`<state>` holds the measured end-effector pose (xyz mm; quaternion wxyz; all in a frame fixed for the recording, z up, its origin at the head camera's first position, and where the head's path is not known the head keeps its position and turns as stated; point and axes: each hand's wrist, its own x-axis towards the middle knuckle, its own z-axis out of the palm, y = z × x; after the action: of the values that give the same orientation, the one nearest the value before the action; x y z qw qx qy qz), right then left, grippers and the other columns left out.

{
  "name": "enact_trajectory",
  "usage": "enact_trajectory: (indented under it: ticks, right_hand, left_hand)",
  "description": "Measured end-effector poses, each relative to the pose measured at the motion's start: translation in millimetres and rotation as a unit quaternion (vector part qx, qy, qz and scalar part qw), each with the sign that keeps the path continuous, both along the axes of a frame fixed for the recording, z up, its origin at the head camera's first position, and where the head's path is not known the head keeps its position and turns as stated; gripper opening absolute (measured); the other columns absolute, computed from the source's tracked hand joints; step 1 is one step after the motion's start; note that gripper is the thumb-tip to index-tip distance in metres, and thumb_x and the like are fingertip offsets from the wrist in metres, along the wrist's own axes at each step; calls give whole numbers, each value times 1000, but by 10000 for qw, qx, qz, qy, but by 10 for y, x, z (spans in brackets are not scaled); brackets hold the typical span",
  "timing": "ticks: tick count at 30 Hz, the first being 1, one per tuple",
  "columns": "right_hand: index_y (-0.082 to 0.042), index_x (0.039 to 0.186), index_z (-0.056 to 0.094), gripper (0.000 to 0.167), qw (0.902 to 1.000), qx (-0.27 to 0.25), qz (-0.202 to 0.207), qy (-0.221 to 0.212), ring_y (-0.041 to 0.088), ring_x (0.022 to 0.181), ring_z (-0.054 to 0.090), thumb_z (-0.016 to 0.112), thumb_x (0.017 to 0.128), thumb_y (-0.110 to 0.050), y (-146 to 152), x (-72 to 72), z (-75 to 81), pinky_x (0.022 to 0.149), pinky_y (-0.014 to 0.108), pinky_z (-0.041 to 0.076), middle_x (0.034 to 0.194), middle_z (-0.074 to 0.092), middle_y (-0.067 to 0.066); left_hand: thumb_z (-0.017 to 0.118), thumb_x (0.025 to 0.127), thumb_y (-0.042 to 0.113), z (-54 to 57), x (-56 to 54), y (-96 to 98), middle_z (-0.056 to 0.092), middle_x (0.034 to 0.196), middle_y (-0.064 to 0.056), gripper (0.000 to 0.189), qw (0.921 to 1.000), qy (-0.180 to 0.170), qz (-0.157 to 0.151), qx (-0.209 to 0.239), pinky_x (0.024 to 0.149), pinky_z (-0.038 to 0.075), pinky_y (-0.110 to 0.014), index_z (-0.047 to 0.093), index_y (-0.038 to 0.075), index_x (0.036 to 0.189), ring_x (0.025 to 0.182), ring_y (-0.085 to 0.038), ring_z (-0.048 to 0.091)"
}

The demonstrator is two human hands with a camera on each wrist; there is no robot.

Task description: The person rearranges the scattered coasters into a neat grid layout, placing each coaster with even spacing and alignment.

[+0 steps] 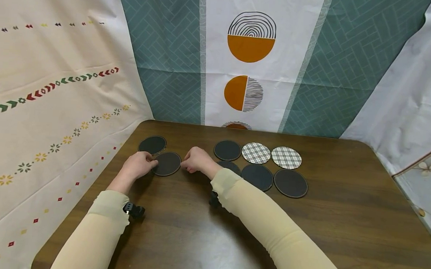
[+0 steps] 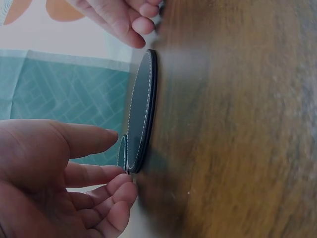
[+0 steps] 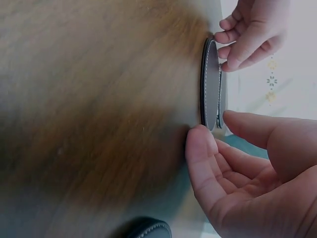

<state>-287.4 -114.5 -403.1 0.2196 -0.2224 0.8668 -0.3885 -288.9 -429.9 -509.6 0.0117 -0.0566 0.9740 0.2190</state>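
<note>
A: What could go wrong?
B: A harder push from one side could drive the dark round coaster (image 1: pixel 167 164), lying between the fingertips of the left hand (image 1: pixel 138 165) and right hand (image 1: pixel 200 161), against the greenish-black coaster (image 1: pixel 152 144) beyond the left fingertips
A: Their pose?
B: Both reach forward, fingers loosely bent, thumbs apart, neither gripping; firm contact I can't tell

Left: here's a pale yellow sleeve (image 1: pixel 91 235), running into a paler cuff (image 1: pixel 114 199) with a ruffled edge, then a black strap (image 1: pixel 128 207) bearing a chunky black device (image 1: pixel 137 212) | Right: a matching sleeve (image 1: pixel 269 222), lightly creased, same frilled cuff (image 1: pixel 225 180), plus another dark device (image 1: pixel 214 200), partly hidden | Hands: left hand (image 1: pixel 138 164) and right hand (image 1: pixel 199 160), both bare!
</note>
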Motion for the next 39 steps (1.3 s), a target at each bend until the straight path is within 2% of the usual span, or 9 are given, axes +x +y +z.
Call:
enact_trajectory:
  ticks: [8,21,27,32,34,36,39]
  right_hand:
    - [4,114,83,18,10000,-11,-22,11,28,91,81,75,105,-10,-48,49,-17,78,30,65,98,81,17]
    - [2,107,84,16,9998,113,-154,88,27,89,80,76,105,-12,-77,89,14,76,28,64,94,81,16]
    - [5,107,82,16,9992,-179,-318,-170,26,85,77,78,103,-10,-88,98,-7,79,31,64,94,80,18]
    - [8,113,78,19,9960,-518,-470,-556,18,75,67,78,102,-7,-91,90,-32,77,28,62,85,72,12]
    - [9,116,75,21,9929,-695,-581,-776,16,72,63,78,102,-6,-89,92,-34,74,27,60,82,68,8]
    - [11,118,73,22,9891,-875,-684,-969,15,72,60,78,102,-4,-87,100,-33,75,28,59,82,65,7]
    - [12,124,72,27,9842,-1086,-827,-1123,19,84,67,77,102,-2,-85,120,-26,84,31,61,98,68,10]
  left_hand:
    - [72,104,46,28,16,52,75,126,-22,55,10000,-93,33,4,97,54,-61,76,-2,131,111,-41,69]
    - [74,103,46,22,19,78,75,125,-22,54,9999,-97,75,43,96,55,-60,77,-1,129,109,-40,69]
    - [76,101,47,9,22,82,76,120,-20,52,9999,-62,106,41,92,55,-57,79,1,124,102,-38,69]
    - [78,100,50,35,50,115,75,122,-21,56,9996,-109,192,168,93,55,-58,78,0,126,104,-38,68]
    - [78,100,49,119,102,178,75,123,-21,56,9992,-169,254,242,94,55,-58,77,0,127,106,-38,68]
    - [79,100,47,266,193,281,74,123,-21,56,9987,-257,291,326,92,55,-57,76,-1,127,105,-37,67]
    - [77,102,38,597,411,515,71,126,-26,54,9975,-377,310,514,95,54,-56,72,-7,130,108,-40,66]
